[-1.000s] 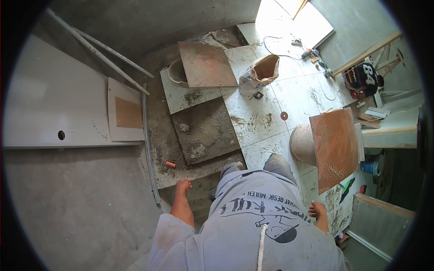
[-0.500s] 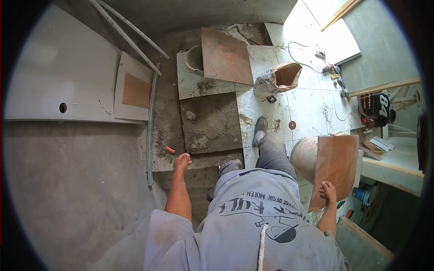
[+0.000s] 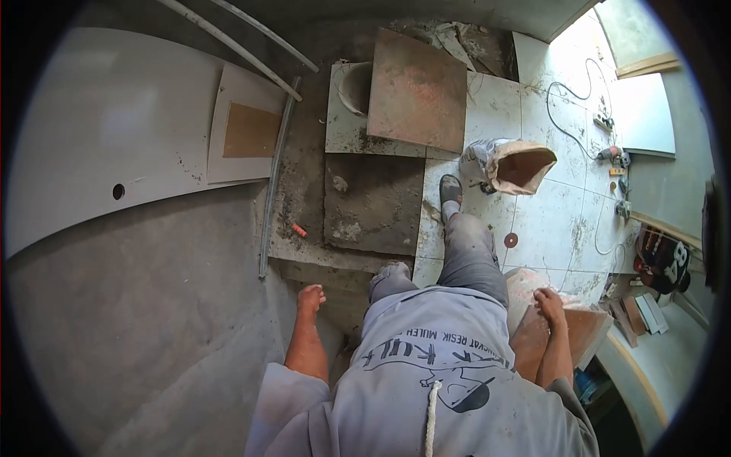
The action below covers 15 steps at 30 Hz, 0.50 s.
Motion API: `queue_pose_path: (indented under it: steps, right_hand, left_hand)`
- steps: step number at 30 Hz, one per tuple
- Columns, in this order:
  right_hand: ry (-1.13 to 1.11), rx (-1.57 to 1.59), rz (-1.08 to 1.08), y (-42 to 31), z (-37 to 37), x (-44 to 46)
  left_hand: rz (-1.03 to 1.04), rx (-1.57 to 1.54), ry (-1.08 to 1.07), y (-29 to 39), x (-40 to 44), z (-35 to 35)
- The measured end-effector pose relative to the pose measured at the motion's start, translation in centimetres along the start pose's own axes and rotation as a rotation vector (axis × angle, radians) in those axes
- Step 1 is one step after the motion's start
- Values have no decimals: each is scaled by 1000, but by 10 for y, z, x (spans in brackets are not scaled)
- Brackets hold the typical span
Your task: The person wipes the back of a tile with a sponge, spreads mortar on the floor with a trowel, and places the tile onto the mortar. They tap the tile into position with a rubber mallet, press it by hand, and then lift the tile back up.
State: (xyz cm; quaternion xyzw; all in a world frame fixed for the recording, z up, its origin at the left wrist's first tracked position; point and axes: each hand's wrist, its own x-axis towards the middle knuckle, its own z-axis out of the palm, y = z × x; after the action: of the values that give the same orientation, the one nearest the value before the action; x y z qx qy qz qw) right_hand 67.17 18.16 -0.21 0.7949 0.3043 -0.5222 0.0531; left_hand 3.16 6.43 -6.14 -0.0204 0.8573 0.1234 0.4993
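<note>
My left hand (image 3: 311, 299) hangs over the step edge with its fingers curled in, and nothing shows in it. Nearby on the concrete ledge lies a small orange-red piece (image 3: 299, 231), apart from the hand. My right hand (image 3: 550, 305) is loosely closed in front of a brown tile (image 3: 582, 331), with no object visible in it. I cannot tell whether it touches the tile. Behind that tile is a pale, dusty rounded container (image 3: 525, 286), partly covered.
A square hole-like patch of rough mortar (image 3: 373, 206) lies ahead, beside white floor tiles (image 3: 548, 225). An open paper sack (image 3: 518, 167) stands near my foot. Another brown tile (image 3: 419, 91) leans over a bucket (image 3: 355, 90). A power tool (image 3: 609, 153) and cable lie right.
The view has swung, so the floor things appear farther right. My right hand has risen past the brown tile's upper edge in the picture. My left hand has dropped slightly lower.
</note>
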Motion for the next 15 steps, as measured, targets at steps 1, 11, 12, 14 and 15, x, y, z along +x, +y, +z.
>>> queue_pose_path:
  steps: [1, 11, 12, 14, 15]
  right_hand:
    - [7, -25, -63, -16, -21, 19]
    - [199, -91, -357, -183, -199, 98]
    - [196, -102, -350, -185, -208, 108]
    - [184, -163, -329, -192, -215, 122]
    - [177, -219, -295, -198, -216, 131]
  left_hand:
    - [-11, 0, 6, 21, -12, 15]
    - [632, -16, -211, 262, -88, 126]
    - [657, -41, -187, 275, -96, 124]
    - [686, -82, -148, 280, -101, 115]
    - [675, -119, -110, 271, -96, 107]
